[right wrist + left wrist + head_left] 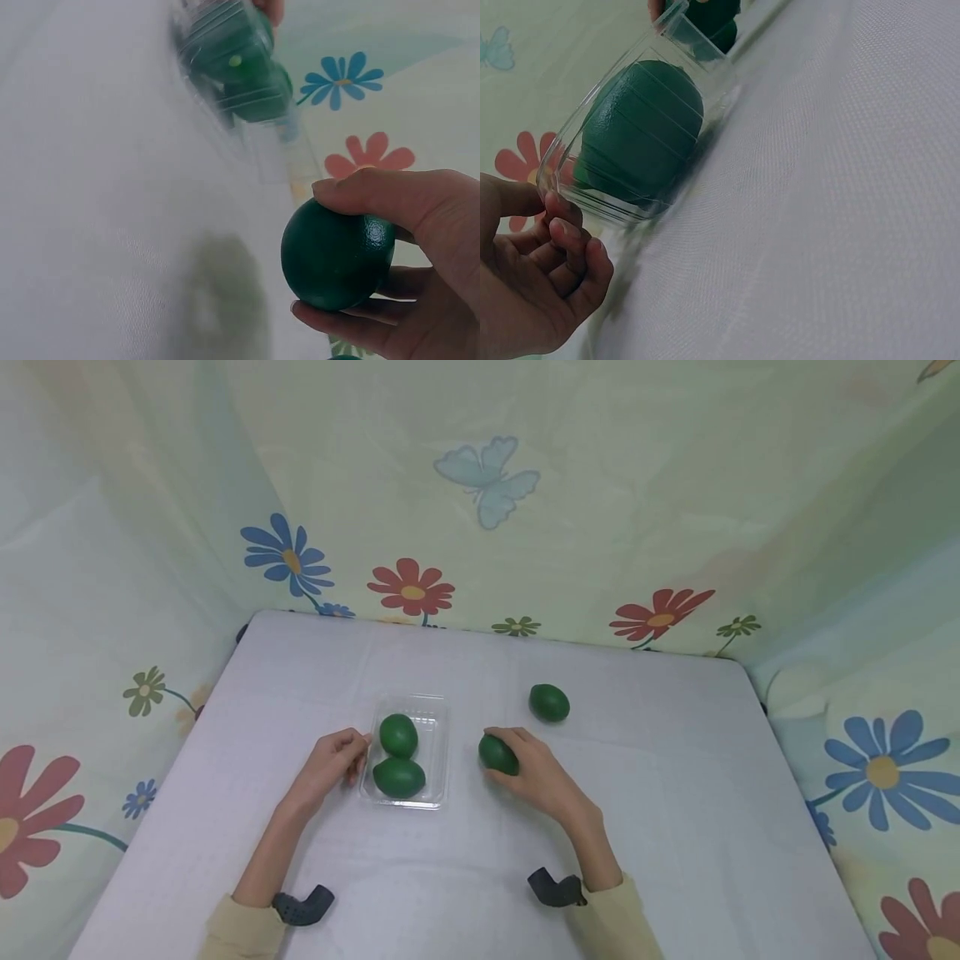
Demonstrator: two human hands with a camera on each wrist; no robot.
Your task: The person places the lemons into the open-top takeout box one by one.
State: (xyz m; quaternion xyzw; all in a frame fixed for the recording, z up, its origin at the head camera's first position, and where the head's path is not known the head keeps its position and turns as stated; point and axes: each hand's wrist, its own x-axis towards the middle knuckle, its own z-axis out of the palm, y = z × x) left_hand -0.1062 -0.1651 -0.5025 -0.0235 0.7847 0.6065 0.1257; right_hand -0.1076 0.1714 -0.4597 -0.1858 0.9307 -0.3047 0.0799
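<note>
A clear plastic box (437,752) stands on the table with two green limes in it, a rounder far lime (398,736) and a near lime (399,777) lying sideways. At the box's left side, my left hand (335,762) pinches its rim between thumb and index finger; the left wrist view shows the other fingers curled below. To the right of the box, my right hand (536,774) grips a third lime (337,255) between thumb and fingers. In the right wrist view this lime appears raised off the cloth. Another lime (550,702) lies farther back, beyond the right hand.
A white cloth covers the table (675,827). Behind it hangs a flowered curtain (600,510), which also runs along both sides. Dark wrist devices sit at both sleeves, the left device (303,907) and the right device (557,888).
</note>
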